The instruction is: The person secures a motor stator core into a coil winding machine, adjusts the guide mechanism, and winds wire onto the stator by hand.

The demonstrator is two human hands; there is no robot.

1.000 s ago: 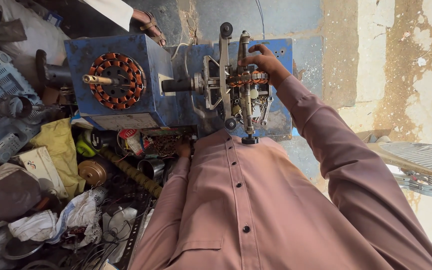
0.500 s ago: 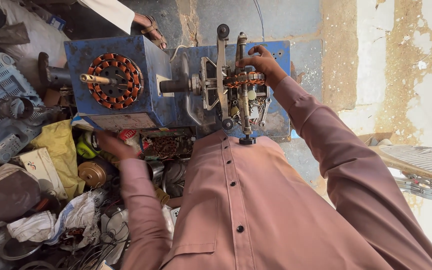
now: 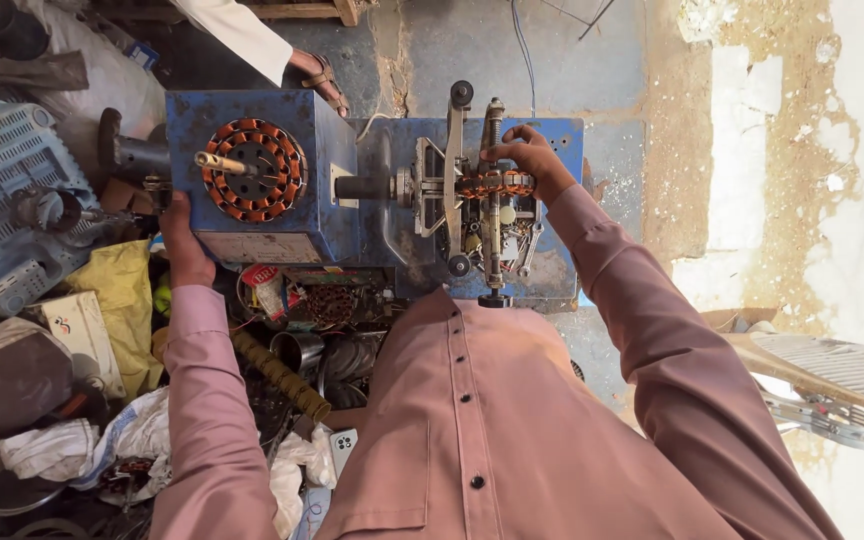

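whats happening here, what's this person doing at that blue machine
A person in a pink shirt leans over a blue winding machine. Their right hand rests on the copper coil mounted in the metal frame at the machine's right end. Their left hand reaches to the blue box at the left, beside the copper-wound stator on its face. Another person's sandalled foot shows behind the machine.

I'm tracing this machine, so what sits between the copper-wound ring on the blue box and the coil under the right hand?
In the head view, a dark shaft runs from the blue box, past the copper-wound ring, to the upright metal frame beside the coil under the right hand.
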